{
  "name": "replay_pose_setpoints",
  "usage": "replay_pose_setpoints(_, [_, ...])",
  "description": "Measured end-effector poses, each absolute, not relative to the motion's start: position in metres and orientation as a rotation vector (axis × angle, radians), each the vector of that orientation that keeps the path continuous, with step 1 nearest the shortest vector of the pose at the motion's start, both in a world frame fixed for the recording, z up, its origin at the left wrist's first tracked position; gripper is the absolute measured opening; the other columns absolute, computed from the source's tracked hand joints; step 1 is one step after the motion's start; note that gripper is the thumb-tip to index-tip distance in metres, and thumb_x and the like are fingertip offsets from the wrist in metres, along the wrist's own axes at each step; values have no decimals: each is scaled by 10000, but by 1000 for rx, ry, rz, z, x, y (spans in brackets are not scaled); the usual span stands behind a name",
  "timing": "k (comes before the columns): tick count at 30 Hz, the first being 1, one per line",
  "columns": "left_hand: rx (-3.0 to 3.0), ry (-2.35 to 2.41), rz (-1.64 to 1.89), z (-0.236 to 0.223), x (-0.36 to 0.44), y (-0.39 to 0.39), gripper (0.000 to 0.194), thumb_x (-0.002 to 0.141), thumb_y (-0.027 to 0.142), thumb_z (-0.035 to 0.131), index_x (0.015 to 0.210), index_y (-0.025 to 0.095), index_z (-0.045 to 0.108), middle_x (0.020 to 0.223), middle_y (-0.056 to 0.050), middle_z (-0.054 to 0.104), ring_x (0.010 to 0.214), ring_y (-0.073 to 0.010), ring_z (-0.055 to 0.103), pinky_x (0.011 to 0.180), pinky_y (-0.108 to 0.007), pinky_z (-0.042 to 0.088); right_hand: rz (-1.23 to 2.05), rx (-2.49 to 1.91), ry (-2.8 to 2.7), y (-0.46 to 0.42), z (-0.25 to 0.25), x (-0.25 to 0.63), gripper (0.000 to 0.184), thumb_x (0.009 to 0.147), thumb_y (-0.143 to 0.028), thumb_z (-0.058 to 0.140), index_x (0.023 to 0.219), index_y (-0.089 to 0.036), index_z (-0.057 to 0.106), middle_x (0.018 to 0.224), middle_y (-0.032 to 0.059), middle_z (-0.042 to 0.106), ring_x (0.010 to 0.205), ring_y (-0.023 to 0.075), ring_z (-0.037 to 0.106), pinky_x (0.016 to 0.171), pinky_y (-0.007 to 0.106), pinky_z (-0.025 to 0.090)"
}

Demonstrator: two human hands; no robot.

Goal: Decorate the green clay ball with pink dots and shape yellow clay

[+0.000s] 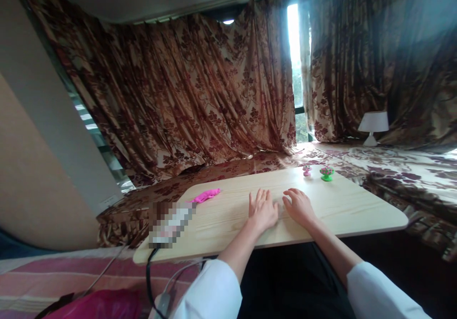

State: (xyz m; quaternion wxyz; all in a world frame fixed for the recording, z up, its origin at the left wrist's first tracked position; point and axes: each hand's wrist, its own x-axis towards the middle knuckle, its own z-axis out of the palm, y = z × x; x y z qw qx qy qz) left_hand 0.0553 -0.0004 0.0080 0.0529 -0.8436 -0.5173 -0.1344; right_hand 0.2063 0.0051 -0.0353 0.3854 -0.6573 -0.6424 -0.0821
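Stretching across twelve o'clock before the person, the pale wooden counter (221, 226) lies under the left hand (263, 208), fingers spread, and the right hand (299, 207), loosely bent just beside it, both free of any object. From them, a pink item (207, 195) lies at ten o'clock, a small pink stand (306, 171) and a green stand (326, 175) at one, and a white lamp (373, 122) beyond. This reads as a resting pause; grasping anything would first call for raising a hand and reaching outward.
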Motion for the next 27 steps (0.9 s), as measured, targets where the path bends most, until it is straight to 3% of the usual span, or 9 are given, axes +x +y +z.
replay_pose_setpoints(5, [-2513, -1798, -318, 21, 16, 37, 630, 821, 482, 294, 1345, 133, 302, 1417, -122, 307, 1321, -295, 193, 1030, -570, 137, -198, -1672, -1638, 5, -34, 206, 274, 842, -278, 414, 1007, -195, 617, 1073, 72, 591, 1023, 213, 504, 892, 330, 330])
replay_pose_setpoints(9, [-2528, -1833, -300, 13, -30, 8, 570, 871, 456, 153, 1352, 184, 291, 1429, -61, 299, 1332, -219, 187, 1050, -477, 193, -188, -1675, -1632, 4, -34, 206, 273, 839, -279, 418, 1000, -192, 620, 1068, 73, 593, 1025, 214, 502, 894, 332, 328])
replay_pose_setpoints(12, [-2599, -1612, -450, 1, -36, -30, 552, 888, 408, 165, 1388, 178, 201, 1458, -41, 225, 1345, -172, 139, 1082, -399, 148, -188, -1678, -1637, 4, -33, 207, 269, 836, -276, 422, 994, -193, 623, 1061, 72, 597, 1023, 212, 503, 892, 333, 329])
replay_pose_setpoints(14, [-2643, -1430, -500, -6, -23, -50, 525, 892, 371, 183, 1381, 184, 229, 1470, -25, 184, 1353, -168, 90, 1092, -388, 119, -191, -1678, -1640, 4, -33, 207, 271, 836, -273, 421, 998, -191, 622, 1064, 74, 595, 1025, 214, 502, 890, 338, 330])
replay_pose_setpoints(18, [-2660, -1242, -517, -7, 28, -50, 508, 895, 359, 179, 1326, 155, 353, 1435, -43, 289, 1356, -161, 61, 1105, -396, 22, -198, -1676, -1646, 4, -34, 208, 275, 837, -267, 417, 1012, -186, 613, 1074, 79, 590, 1029, 218, 498, 891, 346, 331])
replay_pose_setpoints(22, [-2614, -1515, -482, 4, 63, -8, 532, 861, 371, 276, 1305, 92, 367, 1402, -109, 342, 1349, -195, 114, 1096, -417, -49, -204, -1680, -1644, 5, -35, 207, 268, 835, -264, 420, 1007, -193, 613, 1062, 74, 595, 1021, 213, 505, 890, 340, 333])
replay_pose_setpoints(25, [-2593, -1676, -460, 12, 52, 25, 554, 828, 388, 353, 1304, 105, 364, 1389, -133, 356, 1337, -255, 156, 1081, -488, 8, -205, -1683, -1644, 5, -35, 207, 267, 836, -269, 422, 1003, -196, 616, 1060, 72, 598, 1016, 210, 508, 888, 335, 335])
replay_pose_setpoints(27, [-2589, -1778, -437, 15, 29, 38, 543, 828, 398, 350, 1298, 126, 378, 1379, -135, 372, 1316, -283, 218, 1060, -519, 118, -200, -1683, -1644, 5, -35, 207, 268, 836, -273, 423, 1003, -197, 618, 1064, 73, 597, 1022, 211, 505, 890, 336, 333])
